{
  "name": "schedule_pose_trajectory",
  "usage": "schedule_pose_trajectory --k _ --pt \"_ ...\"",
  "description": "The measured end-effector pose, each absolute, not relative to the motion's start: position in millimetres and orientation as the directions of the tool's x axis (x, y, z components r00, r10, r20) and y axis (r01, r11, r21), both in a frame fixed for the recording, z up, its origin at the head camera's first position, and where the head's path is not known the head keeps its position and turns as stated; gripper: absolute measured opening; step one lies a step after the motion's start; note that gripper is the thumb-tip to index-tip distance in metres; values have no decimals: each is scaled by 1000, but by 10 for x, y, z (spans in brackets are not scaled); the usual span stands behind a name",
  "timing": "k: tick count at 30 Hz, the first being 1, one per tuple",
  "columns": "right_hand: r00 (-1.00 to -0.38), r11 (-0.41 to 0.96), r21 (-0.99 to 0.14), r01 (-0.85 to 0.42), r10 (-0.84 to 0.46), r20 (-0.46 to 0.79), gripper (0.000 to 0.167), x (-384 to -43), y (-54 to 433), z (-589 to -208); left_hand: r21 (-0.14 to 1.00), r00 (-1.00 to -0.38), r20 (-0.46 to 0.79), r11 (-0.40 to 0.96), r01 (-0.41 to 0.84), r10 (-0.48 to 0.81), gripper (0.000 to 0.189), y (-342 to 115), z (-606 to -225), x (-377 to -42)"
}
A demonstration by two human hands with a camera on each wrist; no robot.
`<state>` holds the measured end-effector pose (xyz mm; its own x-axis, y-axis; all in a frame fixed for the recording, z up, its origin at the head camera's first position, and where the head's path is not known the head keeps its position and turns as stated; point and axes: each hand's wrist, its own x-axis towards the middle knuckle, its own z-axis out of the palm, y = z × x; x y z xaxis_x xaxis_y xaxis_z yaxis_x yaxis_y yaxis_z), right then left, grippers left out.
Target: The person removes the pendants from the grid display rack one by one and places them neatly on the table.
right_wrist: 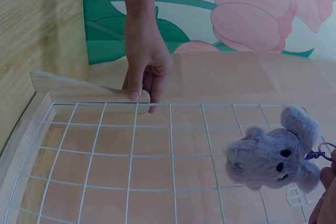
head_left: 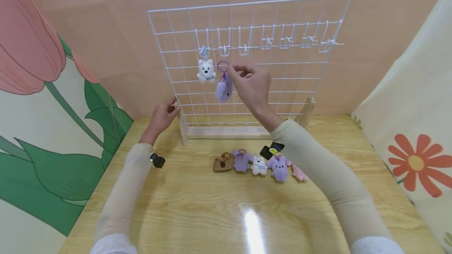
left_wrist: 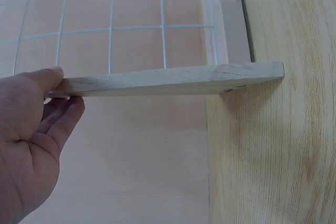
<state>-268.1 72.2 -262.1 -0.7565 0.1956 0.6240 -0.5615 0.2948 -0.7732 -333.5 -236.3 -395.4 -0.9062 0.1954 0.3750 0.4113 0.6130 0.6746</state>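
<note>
My right hand pinches the ring of a purple plush keychain, which dangles in front of the white wire grid. In the right wrist view the plush shows its long ears and dark eyes. Just above the ring is a grid hook. On the hook to its left hangs a white dog plush keychain. With thumb and fingers my left hand grips the top of the wooden side support at the grid's left edge.
On the table before the grid lie several plush keychains: a brown one, a purple one, a white one, another purple one and a pink one partly behind my right sleeve. More hooks line the grid to the right.
</note>
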Motion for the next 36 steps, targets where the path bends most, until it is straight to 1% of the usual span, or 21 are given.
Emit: schedule_pose_trajectory --k 9,15,19,26,31,36 --pt "-776 334 -750 -571 78 626 17 -2584 753 -2763 673 -907 374 616 410 195 52 -2373 -3954 -3368" --pt "-745 382 -686 -619 -10 667 16 -2536 756 -2875 662 -901 387 622 419 195 51 -2381 -3953 -3360" --pt "-735 393 -666 -634 -40 677 14 -2499 749 -2952 668 -903 383 616 418 197 51 -2383 -3953 -3348" --pt "-771 373 -699 -610 -76 633 13 -2436 732 -3121 672 -908 370 619 407 195 51 -2372 -3957 -3338" --pt "-761 383 -678 -627 -112 639 12 -2404 708 -3238 669 -909 368 623 406 196 51 -2371 -3969 -3345" --pt "-782 384 -696 -606 -130 610 11 -2348 677 -3343 661 -904 381 627 412 192 49 -2365 -3979 -3362"
